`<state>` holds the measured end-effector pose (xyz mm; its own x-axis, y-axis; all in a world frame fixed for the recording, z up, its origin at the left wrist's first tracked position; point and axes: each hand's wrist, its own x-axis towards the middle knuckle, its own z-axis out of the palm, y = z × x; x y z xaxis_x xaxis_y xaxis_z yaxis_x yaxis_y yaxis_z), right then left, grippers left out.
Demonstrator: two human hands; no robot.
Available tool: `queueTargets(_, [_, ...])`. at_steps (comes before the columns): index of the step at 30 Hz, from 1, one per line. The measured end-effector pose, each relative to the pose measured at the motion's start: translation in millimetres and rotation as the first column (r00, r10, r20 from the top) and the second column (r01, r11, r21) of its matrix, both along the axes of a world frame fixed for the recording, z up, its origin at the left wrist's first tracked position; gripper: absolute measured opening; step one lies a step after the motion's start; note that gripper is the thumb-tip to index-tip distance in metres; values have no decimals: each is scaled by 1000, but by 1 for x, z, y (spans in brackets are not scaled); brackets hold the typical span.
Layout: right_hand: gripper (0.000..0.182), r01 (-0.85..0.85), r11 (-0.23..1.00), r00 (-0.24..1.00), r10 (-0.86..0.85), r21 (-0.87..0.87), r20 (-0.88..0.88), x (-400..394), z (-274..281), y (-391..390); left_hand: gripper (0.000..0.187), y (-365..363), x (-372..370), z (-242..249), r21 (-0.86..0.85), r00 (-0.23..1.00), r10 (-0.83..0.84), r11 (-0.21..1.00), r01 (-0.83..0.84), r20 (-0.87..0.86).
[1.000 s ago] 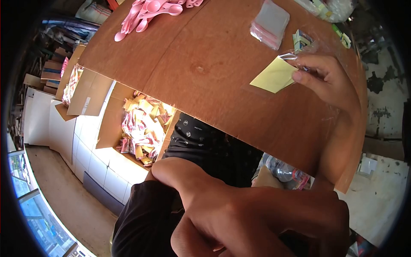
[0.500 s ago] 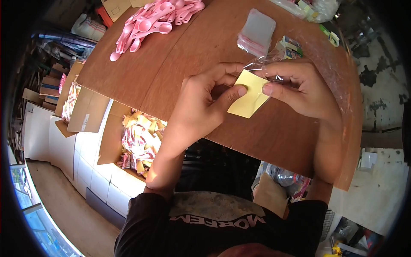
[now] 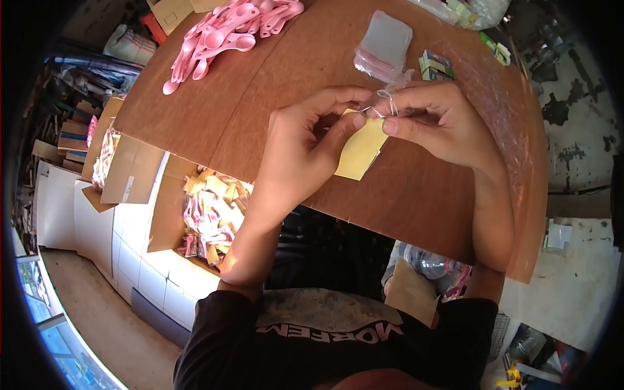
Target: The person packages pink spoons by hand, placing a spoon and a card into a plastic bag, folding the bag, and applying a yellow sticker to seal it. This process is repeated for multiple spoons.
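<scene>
A yellow card point(image 3: 361, 151) hangs between my two hands above the wooden table. My left hand point(image 3: 312, 133) is closed on its upper left edge, thumb on the front face. My right hand point(image 3: 434, 123) pinches near its upper right corner. Crumpled clear plastic film point(image 3: 398, 83), apparently a bag, shows at the card's top and around the right fingertips. What lies behind the card is hidden. Just beyond my hands are a stack of clear plastic bags point(image 3: 386, 40) and a small stack of printed cards point(image 3: 435, 66).
Pink measuring spoons point(image 3: 218, 40) are heaped at the table's far left. Below the table's near left edge stands a cardboard box point(image 3: 170, 208) full of packed pieces. Clear plastic point(image 3: 478, 14) lies at the far right, near a green-and-white item point(image 3: 497, 51).
Both hands and the yellow card have shifted slightly left. My fingers have moved up to the card's top edge, and the clear film is bunched more tightly there.
</scene>
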<state>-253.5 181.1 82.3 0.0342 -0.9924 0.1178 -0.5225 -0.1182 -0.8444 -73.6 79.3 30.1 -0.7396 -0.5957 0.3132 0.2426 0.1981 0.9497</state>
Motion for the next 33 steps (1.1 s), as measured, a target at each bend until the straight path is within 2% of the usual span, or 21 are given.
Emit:
queueTargets(4, [16, -60, 995, 994, 52, -79, -99, 1, 1, 2, 27, 0, -2, -1, -7, 996, -43, 999, 44, 83])
queueTargets(5, [16, 44, 975, 975, -90, -218, -205, 7, 4, 5, 23, 5, -7, -1, -258, 965, 247, 930, -261, -85])
queueTargets(6, [16, 111, 921, 929, -229, -373, -289, 13, 9, 0, 20, 3, -6, -1, -429, 822, 471, 701, -570, -321])
queueTargets(7, [18, 47, 855, 849, -306, -517, -430, 14, 11, -2, 23, 5, 2, -14, -351, 865, 375, 802, -483, -334])
queueTargets(8, [18, 33, 851, 851, -300, -525, -432, 21, 14, -2, 22, 15, 6, -21, -115, 890, 348, 912, -395, -296])
queueTargets(9, [19, 45, 829, 847, -328, -558, -419, 30, 15, 0, 25, 19, 13, -20, 132, 957, 156, 983, -126, -245])
queueTargets(10, [19, 58, 806, 843, -356, -589, -405, 38, 17, 2, 30, 19, 18, -20, 376, 967, -57, 915, 150, -248])
queueTargets(11, [22, -16, 827, 835, -298, -561, -463, 44, 18, 2, 48, 17, 15, -20, 492, 884, -208, 766, 414, -419])
queueTargets(12, [25, -96, 824, 819, -253, -558, -515, 51, 13, 0, 63, 20, 10, -23, 609, 799, -212, 547, 574, -562])
queueTargets(14, [32, -174, 852, 772, -193, -493, -605, 66, 3, -6, 72, 13, 21, -8, 778, 808, -99, 222, 587, -581])
queueTargets(15, [36, -197, 861, 754, -172, -469, -634, 71, -6, -12, 65, 5, 22, -14, 768, 782, -72, 151, 623, -620])
queueTargets(18, [39, -251, 893, 677, -113, -373, -728, 82, -14, -28, 58, -11, 33, -19, 862, 873, 30, 174, 476, -488])
queueTargets(19, [39, -288, 886, 604, -126, -364, -787, 86, -16, -32, 52, -19, 40, -17, 822, 831, 9, 154, 548, -556])
queueTargets(20, [39, -323, 879, 528, -141, -351, -837, 90, -18, -36, 51, -23, 44, -12, 862, 865, 65, 152, 484, -498])
queueTargets(22, [39, -297, 893, 551, -130, -339, -824, 96, -21, -43, 49, -32, 52, -11, 861, 850, 157, 181, 475, -502])
queueTargets(27, [38, -373, 900, 447, -41, -228, -894, 107, -17, -67, 44, -52, 62, -15, 881, 842, 261, 172, 441, -473])
queueTargets(28, [38, -370, 901, 456, -37, -227, -889, 111, -16, -70, 42, -57, 61, -19, 880, 840, 268, 199, 432, -472])
queueTargets(29, [37, -388, 895, 453, -24, -221, -891, 114, -15, -72, 36, -62, 62, -26, 857, 810, 280, 139, 496, -515])
queueTargets(31, [35, -436, 871, 467, 5, -226, -884, 118, -13, -75, 34, -71, 66, -34, 824, 765, 316, 130, 552, -562])
queueTargets(32, [32, -443, 848, 534, -13, -293, -845, 119, -13, -77, 32, -76, 68, -36, 784, 713, 348, 125, 608, -609])
queueTargets(33, [30, -487, 796, 554, -37, -360, -832, 117, -14, -78, 31, -80, 73, -35, 810, 717, 397, 142, 568, -573])
